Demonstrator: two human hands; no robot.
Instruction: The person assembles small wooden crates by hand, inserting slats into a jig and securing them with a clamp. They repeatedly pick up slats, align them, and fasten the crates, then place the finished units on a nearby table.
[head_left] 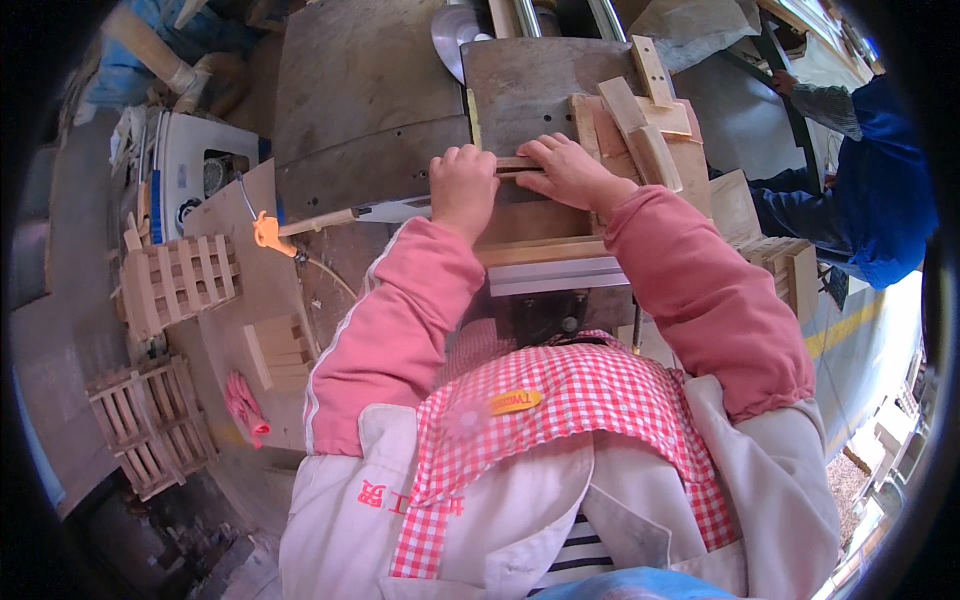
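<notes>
My left hand point(463, 190) is closed at the left end of a short wooden strip point(514, 163), by the edge of a dark metal machine table point(370, 90). Fingers of my right hand point(572, 172) pinch the same strip from the right, with thumb and fingertips around it. The palm side of the left hand is hidden. Beyond my hands, a round metal saw blade point(457, 42) shows at the far side of the table. A narrow yellowish strip point(473, 118) lies along the table slot in front of my left hand.
Wooden blocks point(640, 130) lie on a board at right. An orange air gun point(268, 232) hangs at left above slatted wooden stacks point(185, 280) and a pink glove point(246, 405). A co-worker in blue point(885, 180) stands at far right.
</notes>
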